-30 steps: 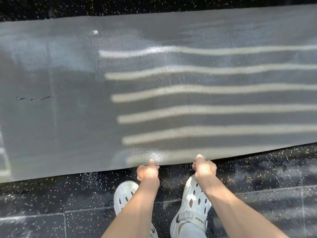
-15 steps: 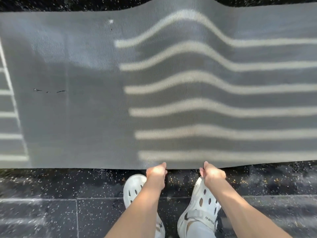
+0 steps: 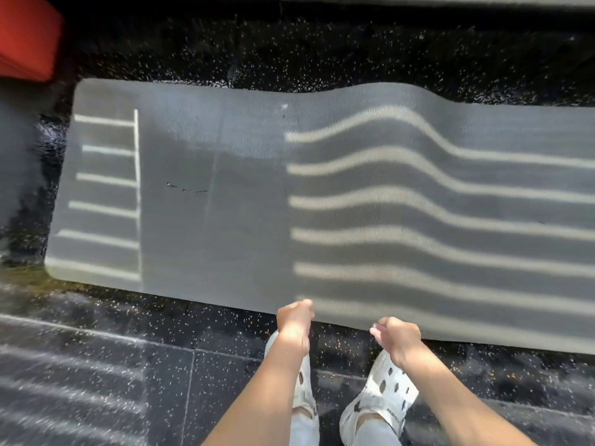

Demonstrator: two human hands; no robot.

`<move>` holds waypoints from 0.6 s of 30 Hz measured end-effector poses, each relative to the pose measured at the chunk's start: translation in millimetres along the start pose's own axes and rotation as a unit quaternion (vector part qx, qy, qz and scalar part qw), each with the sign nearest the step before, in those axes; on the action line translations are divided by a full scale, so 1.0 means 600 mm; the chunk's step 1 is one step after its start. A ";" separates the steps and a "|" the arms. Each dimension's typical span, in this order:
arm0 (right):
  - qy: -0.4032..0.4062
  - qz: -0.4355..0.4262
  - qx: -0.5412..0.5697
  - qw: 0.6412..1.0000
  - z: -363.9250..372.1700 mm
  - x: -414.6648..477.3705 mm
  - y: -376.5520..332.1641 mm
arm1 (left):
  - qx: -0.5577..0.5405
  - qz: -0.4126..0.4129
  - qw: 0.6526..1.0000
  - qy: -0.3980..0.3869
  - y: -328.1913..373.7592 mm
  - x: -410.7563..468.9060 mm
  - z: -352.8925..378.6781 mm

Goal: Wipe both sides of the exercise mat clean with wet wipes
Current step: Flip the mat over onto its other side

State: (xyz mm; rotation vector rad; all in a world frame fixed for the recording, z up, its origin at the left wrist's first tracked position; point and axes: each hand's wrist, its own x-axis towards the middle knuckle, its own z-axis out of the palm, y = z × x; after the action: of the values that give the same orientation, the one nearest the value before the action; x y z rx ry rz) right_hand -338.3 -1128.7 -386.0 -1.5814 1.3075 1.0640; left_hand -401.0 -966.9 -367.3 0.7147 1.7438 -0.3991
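Note:
The grey exercise mat [image 3: 225,220] lies lengthwise across the dark speckled floor, and a raised ripple runs through its right half. Stripes of sunlight fall across it, and a small dark mark sits left of centre. My left hand [image 3: 294,318] is at the mat's near edge, fingers curled, with the thumb on top of the edge. My right hand [image 3: 397,338] hovers at the same edge further right, with its fingers loosely curled and nothing visibly held. No wet wipe is in view.
My two feet in white perforated shoes [image 3: 380,397] stand on the black speckled floor [image 3: 128,365] just in front of the mat. A red object [image 3: 25,37] sits at the far left corner. A pale ledge [image 3: 418,0] runs along the top.
The view has risen and pulled back, so the mat's left end now shows. The ripple has travelled through the mat toward the right. My right hand has loosened from the edge.

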 end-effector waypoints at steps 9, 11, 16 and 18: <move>-0.143 -0.141 -0.121 0.972 0.055 -0.252 -0.038 | -0.145 0.056 0.985 -0.078 0.045 -0.186 -0.059; -0.173 -0.165 -0.116 0.964 0.050 -0.313 -0.048 | -0.167 0.058 0.981 -0.083 0.052 -0.231 -0.063; -0.160 -0.175 -0.101 0.966 -0.001 -0.419 -0.089 | -0.197 0.077 0.972 -0.100 0.045 -0.353 -0.066; -0.152 -0.170 -0.074 0.971 -0.024 -0.449 -0.093 | -0.204 0.074 0.971 -0.096 0.037 -0.396 -0.076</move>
State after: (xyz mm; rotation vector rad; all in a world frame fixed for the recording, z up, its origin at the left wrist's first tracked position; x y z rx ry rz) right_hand -310.8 -1051.3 -122.9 -1.6033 0.7352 1.1484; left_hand -381.8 -984.3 -125.9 0.4860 1.5125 -0.0002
